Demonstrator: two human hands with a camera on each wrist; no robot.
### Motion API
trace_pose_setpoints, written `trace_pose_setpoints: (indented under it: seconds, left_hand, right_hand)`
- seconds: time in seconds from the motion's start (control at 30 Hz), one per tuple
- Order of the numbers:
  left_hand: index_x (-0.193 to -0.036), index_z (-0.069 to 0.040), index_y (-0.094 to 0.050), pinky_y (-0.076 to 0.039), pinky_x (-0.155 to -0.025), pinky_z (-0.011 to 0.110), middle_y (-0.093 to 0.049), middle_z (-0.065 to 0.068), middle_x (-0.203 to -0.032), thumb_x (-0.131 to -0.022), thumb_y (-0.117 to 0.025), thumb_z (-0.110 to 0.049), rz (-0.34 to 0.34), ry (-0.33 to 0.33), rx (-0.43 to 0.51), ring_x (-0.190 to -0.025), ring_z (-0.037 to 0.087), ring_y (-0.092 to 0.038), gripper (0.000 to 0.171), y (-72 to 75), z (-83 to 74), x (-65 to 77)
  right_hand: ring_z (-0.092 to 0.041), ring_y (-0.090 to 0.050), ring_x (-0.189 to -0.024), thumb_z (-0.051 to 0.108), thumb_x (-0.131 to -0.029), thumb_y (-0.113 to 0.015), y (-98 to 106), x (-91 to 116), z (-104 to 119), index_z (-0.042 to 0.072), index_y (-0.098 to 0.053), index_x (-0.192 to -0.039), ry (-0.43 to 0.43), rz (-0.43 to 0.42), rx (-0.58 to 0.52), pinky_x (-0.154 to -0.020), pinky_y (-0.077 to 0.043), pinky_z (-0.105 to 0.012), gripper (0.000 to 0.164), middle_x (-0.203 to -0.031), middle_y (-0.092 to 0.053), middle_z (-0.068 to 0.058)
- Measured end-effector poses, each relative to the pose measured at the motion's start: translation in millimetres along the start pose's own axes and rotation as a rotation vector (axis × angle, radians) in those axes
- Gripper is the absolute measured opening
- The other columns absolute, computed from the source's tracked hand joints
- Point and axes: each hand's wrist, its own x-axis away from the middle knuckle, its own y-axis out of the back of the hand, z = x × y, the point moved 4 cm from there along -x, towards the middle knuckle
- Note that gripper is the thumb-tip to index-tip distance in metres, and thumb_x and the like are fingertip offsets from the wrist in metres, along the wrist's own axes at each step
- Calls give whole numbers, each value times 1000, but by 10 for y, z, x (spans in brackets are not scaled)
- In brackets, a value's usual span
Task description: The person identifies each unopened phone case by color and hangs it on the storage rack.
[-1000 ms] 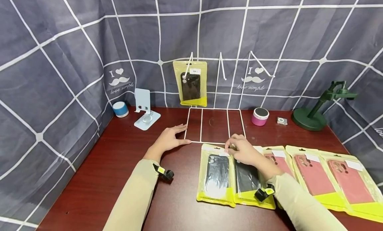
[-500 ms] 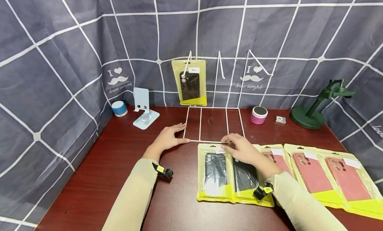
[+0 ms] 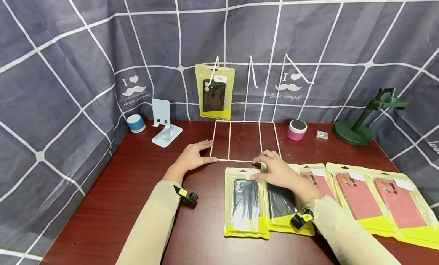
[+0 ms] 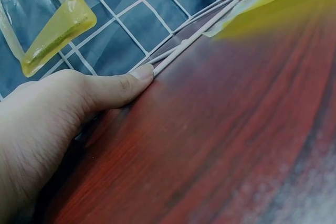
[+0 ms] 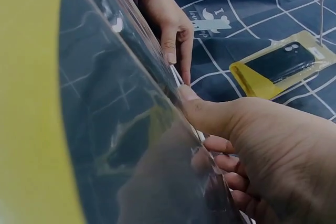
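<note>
My left hand (image 3: 192,156) rests at the left front corner of the white wire rack (image 3: 229,141), fingers outstretched and thumb touching the front wire. Near the rack's front wire, my right hand (image 3: 279,171) spreads thumb and index apart over the tops of two bagged black phone cases, a left one (image 3: 245,200) and a right one (image 3: 281,204). In the right wrist view, the right thumb (image 5: 210,115) lies at a bag's edge; whether it touches bag or wire is unclear. Another bagged black phone case (image 3: 214,95) hangs on the rack's left hook.
Several bagged pink phone cases (image 3: 358,200) overlap at the right. Behind stand a blue speaker (image 3: 136,124), a light-blue phone stand (image 3: 166,122), a pink speaker (image 3: 297,130), a small silver player (image 3: 322,135) and a green stand (image 3: 356,129). Two rack hooks (image 3: 253,72) hang bare.
The right thumb and index have spread apart from a closer pinch. The left black case's bag has shifted slightly left and nearer the person. The hanging bag's lower end has swung slightly left.
</note>
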Motion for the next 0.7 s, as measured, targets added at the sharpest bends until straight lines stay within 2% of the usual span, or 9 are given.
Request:
trace_pose_setpoints:
  seconds: [0.2,0.3,0.47,0.53,0.6,0.7]
  left_hand:
    - [-148,-20,-54,-33,-116,44,-48,0,-153,-78,-69,-75,3,1,-7,-144,19,-39,90,13,2,-5]
    - [-148,-20,-54,-33,-116,44,-48,1,-153,-78,-70,-74,2,2,-5,-144,19,-39,90,13,-5,-3]
    - [-148,-20,-53,-33,-116,45,-48,1,-153,-79,-71,-71,-1,3,-4,-144,21,-39,88,22,-20,3]
    - [-148,-20,-53,-33,-116,46,-47,1,-153,-79,-72,-70,-3,4,-5,-145,21,-39,87,23,-22,5]
    - [-149,-20,-52,-34,-116,46,-47,2,-153,-80,-72,-69,-1,6,-5,-145,21,-38,87,20,-23,8]
    - [-149,-21,-51,-33,-116,47,-47,2,-154,-80,-72,-69,8,9,-1,-145,21,-38,87,14,-18,15]
  right_hand:
    - [-23,-49,-95,28,-84,-82,-4,-4,24,19,-71,-95,43,20,25,-83,-43,-43,18,-101,-63,1]
    - [-23,-50,-93,25,-87,-80,-5,1,32,18,-69,-90,81,13,47,-82,-43,-44,13,-97,-63,2]
    - [-21,-53,-92,18,-90,-76,42,-18,60,15,-66,-92,130,-106,-20,-80,-47,-41,11,-91,-65,4]
    - [-17,-55,-83,17,-92,-75,72,-21,59,17,-66,-94,107,-166,-85,-72,-48,-36,9,-84,-63,6]
    - [-13,-54,-73,20,-93,-74,93,-20,45,20,-66,-97,50,-201,-159,-63,-46,-31,9,-78,-60,8]
    - [-12,-53,-58,22,-95,-72,78,-11,-2,21,-68,-100,-65,-177,-336,-54,-43,-27,7,-67,-57,8]
